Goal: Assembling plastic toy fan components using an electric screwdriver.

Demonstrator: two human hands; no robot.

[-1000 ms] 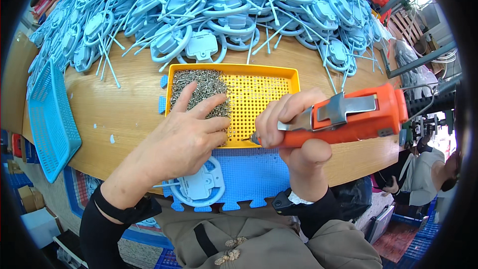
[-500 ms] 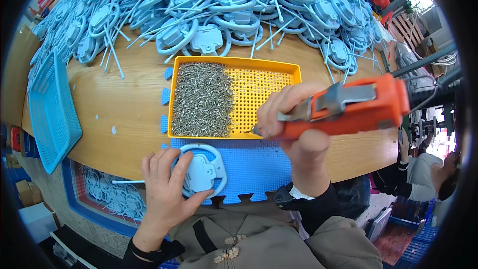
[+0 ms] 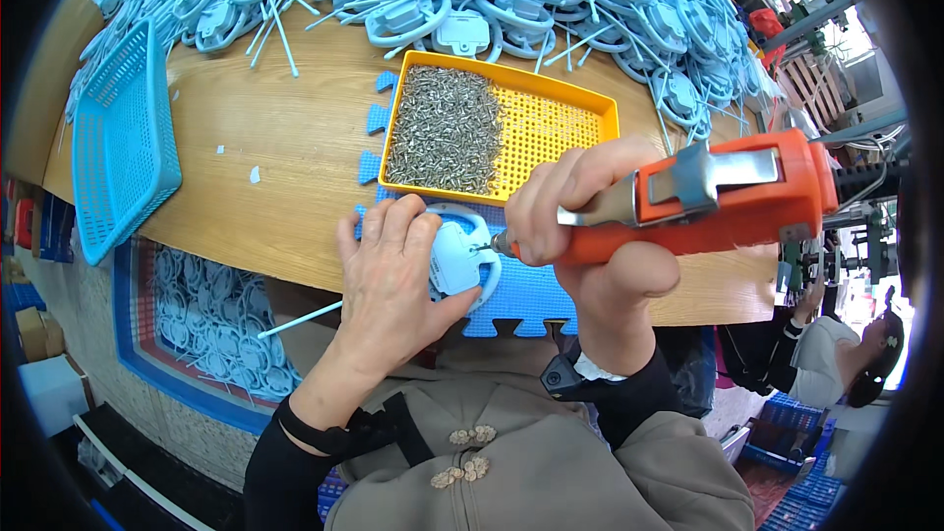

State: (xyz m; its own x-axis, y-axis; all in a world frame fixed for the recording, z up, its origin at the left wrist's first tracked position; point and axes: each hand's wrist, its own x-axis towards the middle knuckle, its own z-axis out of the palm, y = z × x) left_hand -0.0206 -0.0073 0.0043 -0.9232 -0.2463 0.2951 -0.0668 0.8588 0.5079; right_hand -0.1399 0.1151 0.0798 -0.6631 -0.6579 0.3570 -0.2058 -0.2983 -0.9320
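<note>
My left hand (image 3: 393, 280) lies flat on a light blue plastic part (image 3: 457, 254), pressing it onto a blue foam mat (image 3: 526, 290) at the table's near edge. My right hand (image 3: 575, 211) grips an orange electric screwdriver (image 3: 708, 202), held level, with its bit tip touching the part. Just behind stands a yellow perforated tray (image 3: 565, 118); a heap of small metal screws (image 3: 442, 128) fills its left half.
A big pile of light blue plastic parts (image 3: 511, 0) with thin straws covers the far side of the wooden table (image 3: 285, 157). A blue mesh basket (image 3: 123, 143) lies at the left. A bin of more parts (image 3: 211, 320) sits below. Another person (image 3: 836, 374) sits at lower right.
My left hand left the screw heap in the tray, came back to the near edge and now holds down the blue part. The screwdriver tip has dropped onto that part.
</note>
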